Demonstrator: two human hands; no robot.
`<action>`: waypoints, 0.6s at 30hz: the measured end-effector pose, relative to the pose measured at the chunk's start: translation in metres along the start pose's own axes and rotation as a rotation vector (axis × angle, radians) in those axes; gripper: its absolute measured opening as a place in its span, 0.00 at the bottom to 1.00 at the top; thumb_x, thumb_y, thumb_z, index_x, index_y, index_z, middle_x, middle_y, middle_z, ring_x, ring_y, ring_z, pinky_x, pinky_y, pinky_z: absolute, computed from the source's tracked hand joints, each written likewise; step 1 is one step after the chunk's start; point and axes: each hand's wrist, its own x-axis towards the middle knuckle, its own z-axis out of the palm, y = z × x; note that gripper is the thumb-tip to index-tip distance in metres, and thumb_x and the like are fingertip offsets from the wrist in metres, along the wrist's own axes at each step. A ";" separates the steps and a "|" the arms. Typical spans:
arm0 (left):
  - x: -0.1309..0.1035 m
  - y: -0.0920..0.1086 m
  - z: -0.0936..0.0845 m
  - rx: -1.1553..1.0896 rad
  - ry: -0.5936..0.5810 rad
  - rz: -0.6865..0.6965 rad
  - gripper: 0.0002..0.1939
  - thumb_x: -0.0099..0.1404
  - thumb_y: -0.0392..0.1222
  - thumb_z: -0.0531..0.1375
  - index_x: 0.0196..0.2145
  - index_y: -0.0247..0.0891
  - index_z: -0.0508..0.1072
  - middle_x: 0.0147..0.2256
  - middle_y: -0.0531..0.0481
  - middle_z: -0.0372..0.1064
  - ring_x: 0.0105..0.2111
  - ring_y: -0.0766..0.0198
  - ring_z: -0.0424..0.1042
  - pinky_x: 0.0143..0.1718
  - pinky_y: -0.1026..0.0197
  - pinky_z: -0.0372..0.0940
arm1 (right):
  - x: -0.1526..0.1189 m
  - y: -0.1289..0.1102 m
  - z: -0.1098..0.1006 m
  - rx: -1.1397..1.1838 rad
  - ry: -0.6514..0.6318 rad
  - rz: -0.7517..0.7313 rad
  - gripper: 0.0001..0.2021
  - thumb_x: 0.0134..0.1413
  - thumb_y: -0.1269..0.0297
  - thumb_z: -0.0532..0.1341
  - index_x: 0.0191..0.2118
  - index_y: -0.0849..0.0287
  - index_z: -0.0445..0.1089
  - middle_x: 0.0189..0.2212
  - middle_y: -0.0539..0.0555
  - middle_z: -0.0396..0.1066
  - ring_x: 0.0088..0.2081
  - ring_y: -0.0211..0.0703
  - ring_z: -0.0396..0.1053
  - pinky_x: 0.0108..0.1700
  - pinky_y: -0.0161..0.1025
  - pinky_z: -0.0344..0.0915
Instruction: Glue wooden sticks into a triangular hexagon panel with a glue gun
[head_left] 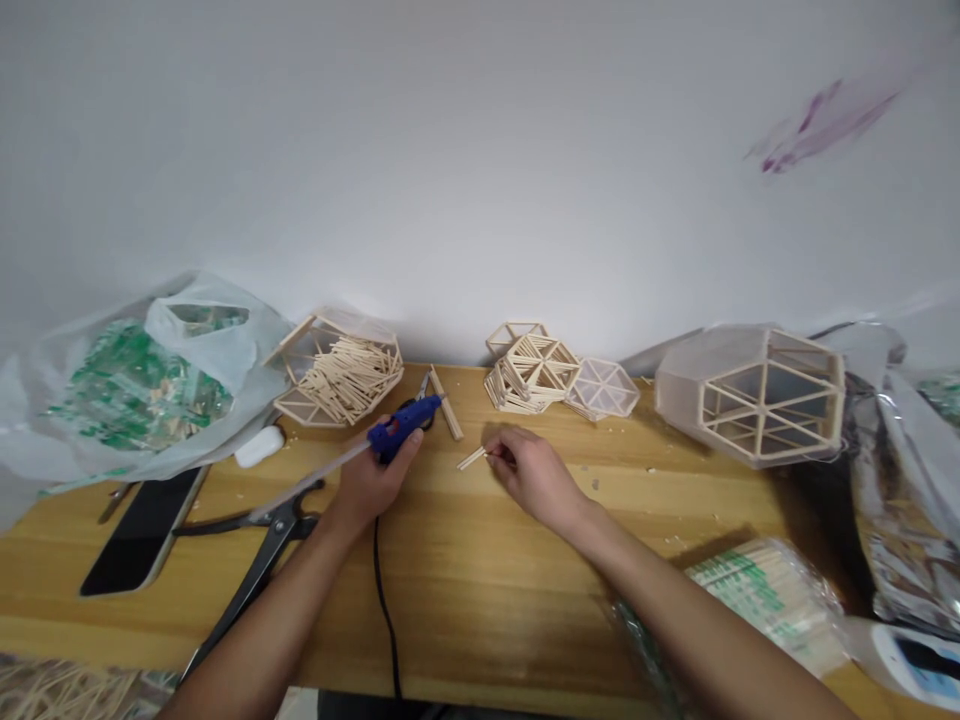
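In my left hand [379, 478] is a blue hot glue gun [405, 424], its nozzle pointing right and a long glue stick [319, 475] jutting out behind. My right hand [529, 470] pinches thin wooden sticks [472, 458] just above the tabletop, a short gap from the nozzle. Scissors [424, 388] lie partly hidden behind the glue gun, beside short wooden strips [448, 405]. Behind my right hand stands a pile of stick-built octagonal frames [536, 370], and a paper-covered octagonal panel [602, 388] leans at its right.
Left are a plastic bag of green-printed packets [142, 385], a phone [142, 530], large black-handled cutters [274, 540] and a white case [259, 446]. A frame basket [337, 375] holds many sticks. Right are a covered octagonal lantern-like frame [750, 395] and packaged sticks [772, 600]. The glue gun's cord [382, 600] hangs off the front.
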 end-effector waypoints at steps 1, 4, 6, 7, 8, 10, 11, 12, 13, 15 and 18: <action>-0.001 0.001 -0.003 0.056 0.062 0.048 0.14 0.64 0.54 0.64 0.31 0.41 0.74 0.26 0.52 0.70 0.29 0.57 0.72 0.35 0.58 0.69 | 0.000 0.000 0.000 0.001 0.001 -0.002 0.12 0.56 0.83 0.60 0.36 0.57 0.69 0.34 0.52 0.73 0.36 0.44 0.69 0.40 0.37 0.62; -0.001 0.004 -0.012 0.193 0.281 0.204 0.10 0.64 0.49 0.65 0.33 0.42 0.73 0.37 0.46 0.71 0.39 0.54 0.73 0.47 0.54 0.70 | 0.000 0.000 0.000 -0.003 -0.002 -0.002 0.11 0.57 0.82 0.60 0.36 0.57 0.70 0.34 0.53 0.73 0.36 0.44 0.69 0.40 0.38 0.61; 0.002 0.005 -0.018 0.240 0.365 0.253 0.08 0.64 0.47 0.66 0.34 0.41 0.73 0.43 0.43 0.70 0.45 0.51 0.72 0.52 0.52 0.68 | 0.000 0.000 0.000 -0.005 -0.002 -0.003 0.10 0.58 0.81 0.61 0.37 0.57 0.70 0.34 0.53 0.73 0.36 0.44 0.69 0.40 0.38 0.61; 0.004 0.005 -0.019 0.258 0.379 0.251 0.08 0.65 0.46 0.66 0.34 0.41 0.73 0.43 0.42 0.69 0.46 0.51 0.72 0.53 0.52 0.67 | 0.000 0.000 0.001 -0.007 0.000 -0.005 0.10 0.58 0.81 0.61 0.37 0.57 0.70 0.34 0.53 0.73 0.36 0.44 0.69 0.40 0.38 0.61; 0.006 0.005 -0.021 0.273 0.378 0.237 0.08 0.65 0.46 0.66 0.34 0.41 0.73 0.43 0.43 0.69 0.46 0.51 0.72 0.52 0.52 0.67 | 0.001 0.000 0.001 -0.010 0.002 -0.007 0.10 0.58 0.81 0.61 0.36 0.57 0.70 0.33 0.53 0.73 0.36 0.44 0.69 0.40 0.38 0.61; 0.009 0.004 -0.022 0.294 0.350 0.204 0.08 0.66 0.47 0.65 0.35 0.41 0.73 0.40 0.45 0.70 0.43 0.52 0.72 0.50 0.53 0.67 | 0.001 0.001 0.001 -0.017 0.003 -0.009 0.10 0.58 0.81 0.61 0.36 0.57 0.70 0.34 0.53 0.73 0.36 0.44 0.69 0.40 0.38 0.62; 0.009 0.004 -0.021 0.299 0.337 0.190 0.09 0.66 0.47 0.65 0.35 0.41 0.72 0.38 0.46 0.70 0.42 0.52 0.73 0.49 0.54 0.67 | 0.001 0.001 0.001 -0.019 0.002 -0.010 0.10 0.58 0.81 0.61 0.36 0.57 0.71 0.34 0.53 0.73 0.36 0.44 0.69 0.40 0.38 0.62; 0.010 0.004 -0.021 0.297 0.324 0.184 0.09 0.66 0.47 0.65 0.35 0.41 0.72 0.36 0.47 0.70 0.41 0.53 0.73 0.48 0.54 0.67 | 0.001 0.001 0.001 -0.021 0.000 -0.009 0.10 0.58 0.81 0.61 0.36 0.57 0.71 0.34 0.53 0.73 0.36 0.44 0.70 0.40 0.38 0.62; 0.009 0.005 -0.020 0.289 0.306 0.182 0.09 0.67 0.48 0.64 0.36 0.41 0.73 0.35 0.47 0.70 0.40 0.53 0.73 0.47 0.55 0.67 | 0.001 0.001 0.001 -0.022 -0.004 -0.008 0.10 0.58 0.81 0.61 0.36 0.57 0.71 0.34 0.53 0.73 0.36 0.45 0.70 0.41 0.38 0.62; 0.008 0.006 -0.018 0.259 0.272 0.188 0.09 0.68 0.48 0.64 0.38 0.40 0.74 0.36 0.47 0.72 0.41 0.53 0.74 0.48 0.55 0.67 | 0.001 0.001 0.001 -0.027 -0.009 -0.001 0.09 0.59 0.80 0.61 0.37 0.57 0.71 0.35 0.54 0.73 0.37 0.45 0.70 0.41 0.39 0.62; 0.005 0.006 -0.016 0.187 0.222 0.190 0.11 0.69 0.48 0.63 0.44 0.40 0.76 0.42 0.45 0.76 0.45 0.53 0.76 0.52 0.54 0.68 | 0.000 0.001 0.001 -0.039 -0.013 0.005 0.09 0.59 0.80 0.61 0.37 0.57 0.71 0.35 0.54 0.73 0.37 0.45 0.70 0.41 0.39 0.62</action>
